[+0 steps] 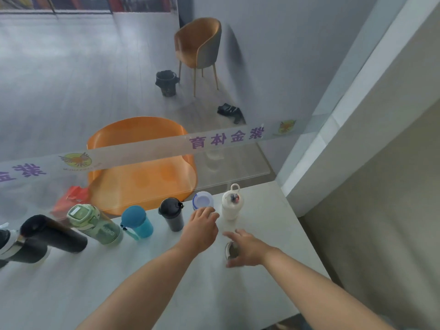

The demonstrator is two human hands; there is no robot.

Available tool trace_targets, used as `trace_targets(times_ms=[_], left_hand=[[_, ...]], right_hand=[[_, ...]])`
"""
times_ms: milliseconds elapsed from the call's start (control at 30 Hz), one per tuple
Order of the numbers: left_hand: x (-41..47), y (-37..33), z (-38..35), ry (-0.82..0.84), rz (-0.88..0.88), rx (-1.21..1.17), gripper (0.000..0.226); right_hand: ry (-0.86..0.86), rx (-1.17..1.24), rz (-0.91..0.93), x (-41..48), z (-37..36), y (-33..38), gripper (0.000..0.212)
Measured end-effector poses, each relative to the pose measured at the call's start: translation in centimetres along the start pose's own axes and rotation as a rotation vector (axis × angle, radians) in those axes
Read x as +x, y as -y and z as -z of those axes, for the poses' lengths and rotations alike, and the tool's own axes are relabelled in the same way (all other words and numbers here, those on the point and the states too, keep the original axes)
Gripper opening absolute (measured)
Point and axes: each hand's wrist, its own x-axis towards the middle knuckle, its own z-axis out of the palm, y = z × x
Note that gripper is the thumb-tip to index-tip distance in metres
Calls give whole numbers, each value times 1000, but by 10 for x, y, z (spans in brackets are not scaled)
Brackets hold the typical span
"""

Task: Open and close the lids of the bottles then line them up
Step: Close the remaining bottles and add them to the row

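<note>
Several bottles stand in a row along the far edge of the white table point(147, 277): a black bottle point(54, 236), a green bottle point(95, 222), a blue cup point(137, 222), a dark grey tumbler point(172, 214), a bottle with a white, blue-rimmed lid point(202, 199) and a white bottle with a loop handle point(232, 203). My left hand point(202, 231) curls around the body of the white-lidded bottle, hiding it below the lid. My right hand point(246, 248) wraps its fingers and thumb around a grey bottle point(232, 250) nearer to me; most of it is hidden.
A glass wall with a printed strip point(214, 140) rises right behind the row. Beyond it are an orange chair point(142, 163), a tan chair point(198, 46) and a black bin point(166, 83). At the table's left edge, a black and white bottle point(7, 241) is cut off. A wall point(357, 163) stands at the right.
</note>
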Motion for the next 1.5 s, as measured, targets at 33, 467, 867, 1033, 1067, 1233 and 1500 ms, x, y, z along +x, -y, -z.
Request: trace_targets(times_ms=[33,467,867,1033,1067,1233,1500], left_hand=[[-1,-1,1,-8,-4,-3,33],[38,-37,-6,-89,-63,-44,27],[112,-75,-44,132,333,-39,64],[134,-78,-54,229,462,-88,68],[136,-79,-55,235,475,-96,66],[140,-77,-61,230,483,-96,54],[142,-76,-63,238,450,-91,49]], right_hand=[[15,-69,4,-1,-7,0,100],[-108,-128,-11,17,33,-59,78],[-157,-29,-2,76,127,-142,84],[-139,-46,47,95,141,-146,86],[-139,-50,55,98,143,-146,86],[-139,-63,82,105,147,-146,86],[-136,-87,75,108,152,-143,82]])
